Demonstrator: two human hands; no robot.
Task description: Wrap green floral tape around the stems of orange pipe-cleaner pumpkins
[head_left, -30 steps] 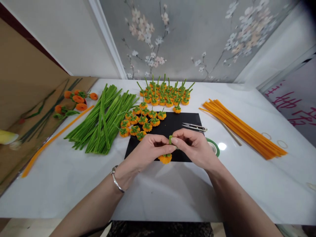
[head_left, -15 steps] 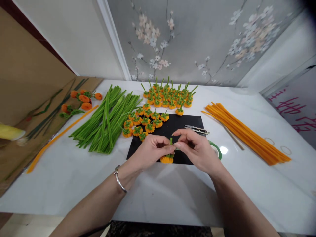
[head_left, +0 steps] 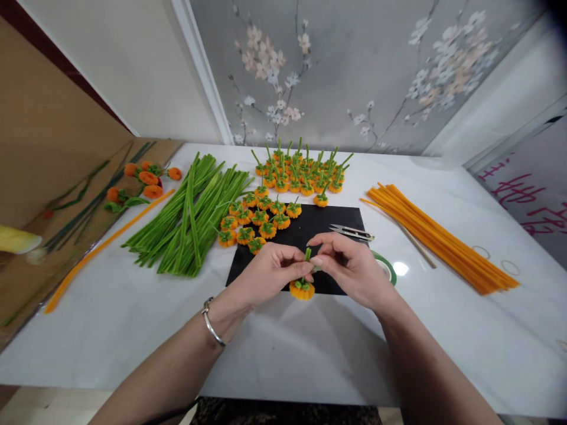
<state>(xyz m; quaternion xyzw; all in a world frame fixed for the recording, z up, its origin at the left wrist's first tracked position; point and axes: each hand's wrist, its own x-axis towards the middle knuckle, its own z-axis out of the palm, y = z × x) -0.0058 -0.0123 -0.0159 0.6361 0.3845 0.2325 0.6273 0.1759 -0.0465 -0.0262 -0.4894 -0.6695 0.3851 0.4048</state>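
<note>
Over the black mat (head_left: 330, 221), my left hand (head_left: 277, 268) pinches the green stem of a small orange pipe-cleaner pumpkin (head_left: 302, 290) between thumb and fingers. The pumpkin hangs below the fingertips, its green leafy top partly showing. Close against the stem, my right hand (head_left: 348, 262) is closed in a pinch on a small pale-green bit that looks like floral tape; the fingers cover most of it. A roll of green tape (head_left: 386, 268) lies beside my right hand, partly hidden by it. Thread snips (head_left: 352, 232) rest on the mat just beyond that hand.
Several short-stemmed pumpkins (head_left: 259, 218) sit at the mat's left; more with tall stems (head_left: 301, 174) stand behind. Green pipe cleaners (head_left: 190, 218) lie left, orange ones (head_left: 438, 236) right. Orange flowers (head_left: 148, 177) lie on brown paper at far left.
The held pumpkin has dropped slightly and tilted, so more of its green top and stem shows. Both hands keep their pinch in nearly the same place.
</note>
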